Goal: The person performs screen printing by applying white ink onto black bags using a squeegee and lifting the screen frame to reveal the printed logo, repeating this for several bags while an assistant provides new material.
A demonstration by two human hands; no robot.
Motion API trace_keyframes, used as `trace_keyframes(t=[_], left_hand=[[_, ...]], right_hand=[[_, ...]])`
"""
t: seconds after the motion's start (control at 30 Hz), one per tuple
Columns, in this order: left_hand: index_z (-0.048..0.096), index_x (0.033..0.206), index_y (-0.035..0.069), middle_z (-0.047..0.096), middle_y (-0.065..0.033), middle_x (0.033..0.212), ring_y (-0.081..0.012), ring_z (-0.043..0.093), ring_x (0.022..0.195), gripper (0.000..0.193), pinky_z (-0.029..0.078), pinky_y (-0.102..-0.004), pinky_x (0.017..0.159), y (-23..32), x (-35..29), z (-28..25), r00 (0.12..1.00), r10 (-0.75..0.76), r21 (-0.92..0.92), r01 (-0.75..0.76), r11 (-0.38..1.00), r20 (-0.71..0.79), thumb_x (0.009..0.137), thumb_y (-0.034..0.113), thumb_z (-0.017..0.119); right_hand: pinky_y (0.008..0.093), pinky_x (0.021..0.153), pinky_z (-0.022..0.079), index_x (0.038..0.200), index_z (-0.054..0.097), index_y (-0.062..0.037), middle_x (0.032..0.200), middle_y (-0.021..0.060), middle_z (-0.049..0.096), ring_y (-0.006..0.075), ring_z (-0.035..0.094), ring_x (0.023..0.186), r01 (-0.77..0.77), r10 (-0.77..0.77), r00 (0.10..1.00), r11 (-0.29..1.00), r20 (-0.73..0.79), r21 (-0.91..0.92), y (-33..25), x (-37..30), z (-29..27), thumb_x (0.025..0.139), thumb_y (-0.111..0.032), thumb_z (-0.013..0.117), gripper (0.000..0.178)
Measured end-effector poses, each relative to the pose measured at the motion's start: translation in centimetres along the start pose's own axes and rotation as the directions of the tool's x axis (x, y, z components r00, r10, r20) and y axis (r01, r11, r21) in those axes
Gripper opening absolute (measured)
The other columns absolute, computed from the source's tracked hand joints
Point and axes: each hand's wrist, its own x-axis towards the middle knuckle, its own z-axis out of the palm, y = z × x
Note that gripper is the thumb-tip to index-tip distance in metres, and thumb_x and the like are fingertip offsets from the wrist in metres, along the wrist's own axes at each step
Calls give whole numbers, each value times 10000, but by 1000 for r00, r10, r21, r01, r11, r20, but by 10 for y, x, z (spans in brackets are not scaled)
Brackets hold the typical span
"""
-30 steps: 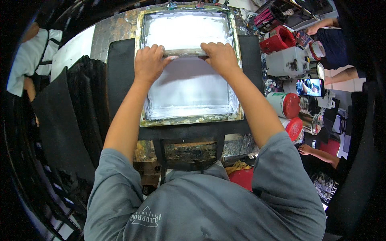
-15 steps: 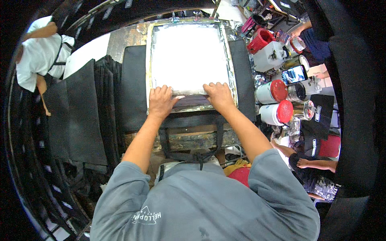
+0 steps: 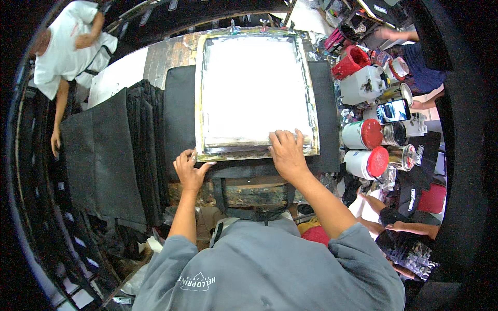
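Note:
A screen-printing frame (image 3: 199,103) with a bright white mesh lies over a black fabric bag (image 3: 179,114) on the bench. Across the near end of the mesh runs a squeegee (image 3: 238,141), partly covered by my right hand (image 3: 288,153), whose fingers are closed over its right part. My left hand (image 3: 190,170) is at the frame's near left corner, thumb spread along the near edge and fingers beside the left edge. It looks open; whether it presses on the wood, I cannot tell. The bag's strap (image 3: 251,212) hangs off the bench's near side towards me.
A stack of black bags (image 3: 111,155) stands at the left. White tubs with red lids (image 3: 371,133), a red bucket (image 3: 351,62), a clear jug (image 3: 363,85) and a phone (image 3: 392,111) crowd the right. Hinge clamps (image 3: 263,25) hold the frame's far end. Other people are at both sides.
My left hand has left the squeegee and moved down to the frame's near left corner. My right hand stays on the squeegee. The whole view has shifted slightly.

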Motion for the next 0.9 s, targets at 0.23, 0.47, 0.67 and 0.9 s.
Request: trace_keyframes(t=[0.23, 0.47, 0.67, 0.9], left_hand=[[523, 1453, -21, 657, -90, 1202, -169, 632, 1044, 628, 511, -329, 946, 86, 56, -95, 954, -259, -754, 57, 654, -152, 891, 52, 794], [301, 1623, 109, 492, -348, 1298, -438, 540, 1155, 914, 410, -490, 1066, 36, -17, -53, 853, -522, -221, 504, 835, -27, 933, 563, 691], [468, 1542, 119, 370, -377, 1459, -506, 414, 1321, 966, 356, -600, 1090, 5, -44, -13, 824, -561, 217, 535, 816, 78, 847, 770, 632], [689, 1165, 58, 564, -243, 1248, -435, 538, 1226, 244, 432, -497, 1064, 41, 4, -37, 951, -123, -327, 25, 945, -283, 927, 107, 674]], right_hand=[[520, 978, 316, 1128, 653, -62, 1103, 110, 622, 294, 552, 1096, -77, 68, 984, 996, -166, -49, -11, 56, -120, 866, -488, 695, 502], [486, 823, 387, 924, 708, -93, 868, 112, 705, 303, 674, 885, -29, -75, 864, 980, -497, -198, 26, 172, -195, 927, -660, 570, 584], [498, 821, 438, 1012, 755, -27, 922, 168, 729, 365, 694, 912, 16, -129, 822, 979, -555, -204, 29, 202, -214, 980, -639, 507, 662], [521, 862, 437, 1005, 751, -56, 995, 182, 737, 354, 695, 988, -49, -54, 839, 984, -542, -173, 25, 195, -210, 944, -725, 486, 722]])
